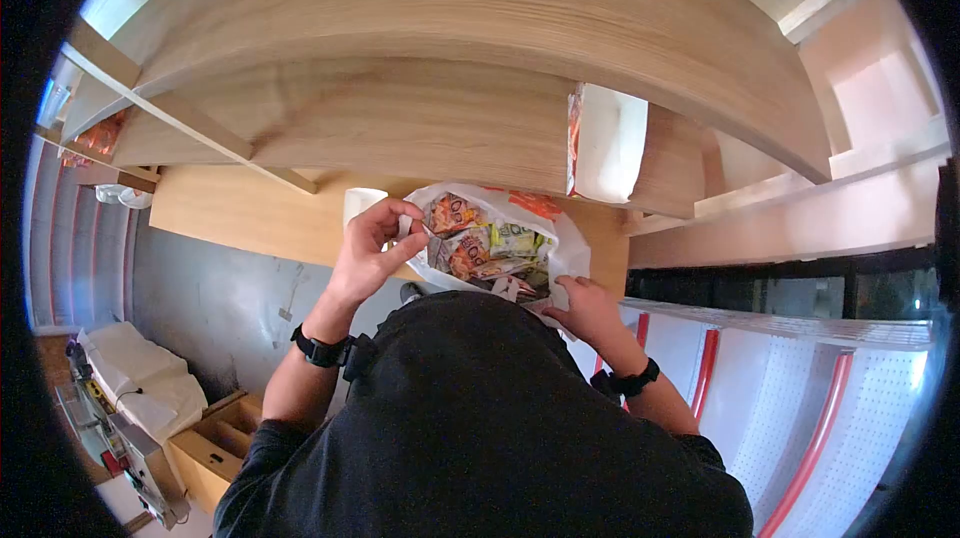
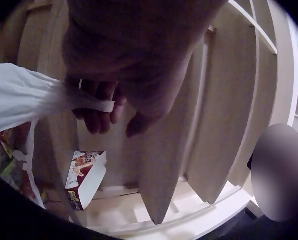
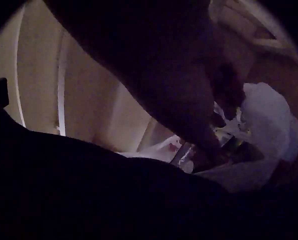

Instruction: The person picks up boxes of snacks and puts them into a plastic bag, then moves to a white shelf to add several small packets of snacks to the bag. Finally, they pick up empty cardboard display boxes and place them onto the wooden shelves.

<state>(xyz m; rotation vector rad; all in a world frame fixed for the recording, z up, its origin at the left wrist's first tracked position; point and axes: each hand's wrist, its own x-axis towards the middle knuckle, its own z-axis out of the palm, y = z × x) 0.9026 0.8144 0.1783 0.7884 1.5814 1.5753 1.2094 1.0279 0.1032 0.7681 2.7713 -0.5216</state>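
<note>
A white plastic bag (image 1: pixel 572 243) full of orange, yellow-green and dark snack packets (image 1: pixel 468 250) stands open against the person's front. At its left rim the left hand (image 1: pixel 368 250) grips the plastic; in the left wrist view the fingers of that hand (image 2: pixel 114 85) curl round a stretched white strip of the bag (image 2: pixel 34 95). On the bag's right side the right hand (image 1: pixel 592 310) holds the edge between thumb and fingers. The right wrist view is dark, with the right hand (image 3: pixel 214 115) at the white plastic (image 3: pixel 269 120).
A wooden shelf unit (image 1: pixel 400 118) rises beyond the bag, with an open white-lined box (image 1: pixel 608 143) on a shelf. Another white box (image 1: pixel 364 202) stands behind the left hand. Wooden drawers (image 1: pixel 215 438) are at lower left, and white panels with red strips (image 1: pixel 815 438) at right.
</note>
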